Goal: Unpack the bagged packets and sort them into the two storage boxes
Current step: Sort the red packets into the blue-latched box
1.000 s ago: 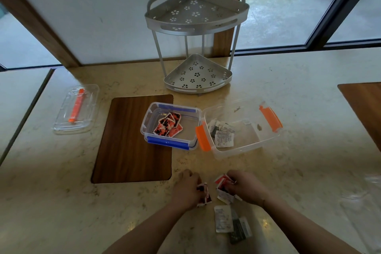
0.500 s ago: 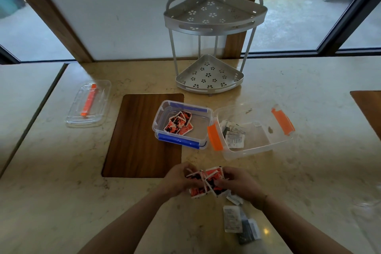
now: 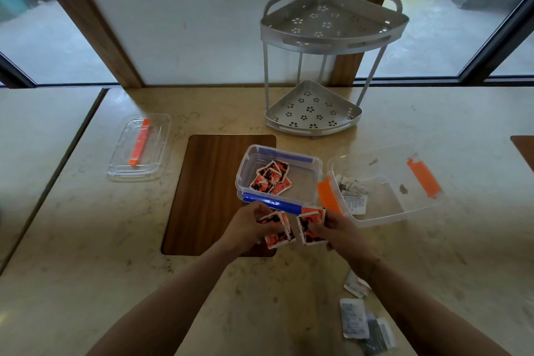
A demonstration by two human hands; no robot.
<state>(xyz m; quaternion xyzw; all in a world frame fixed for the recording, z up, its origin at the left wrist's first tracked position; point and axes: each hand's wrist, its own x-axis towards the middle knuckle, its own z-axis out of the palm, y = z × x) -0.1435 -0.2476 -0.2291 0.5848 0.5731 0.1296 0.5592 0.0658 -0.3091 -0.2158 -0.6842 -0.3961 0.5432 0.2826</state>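
Observation:
My left hand [image 3: 249,227] holds a bunch of orange-and-black packets [image 3: 278,230] just in front of the blue-clipped clear box [image 3: 313,182]. My right hand [image 3: 336,233] holds more of the same orange packets [image 3: 309,224] beside it. That box has several orange packets [image 3: 270,178] lying in it. To its right stands the larger orange-clipped clear box [image 3: 404,212] with a few white and grey packets [image 3: 354,196] at its left end. More white and dark packets [image 3: 364,324] lie on the counter near my right forearm.
A wooden inlay [image 3: 211,193] lies under the blue box's left side. A clear lid with an orange clip [image 3: 140,147] rests at the left. A two-tier metal corner rack [image 3: 320,66] stands behind the boxes. Another wooden inlay [image 3: 524,147] shows at the right edge.
Both hands have lifted off the counter with the orange packets and moved forward to the blue box's front edge. The bunch is now split between the two hands.

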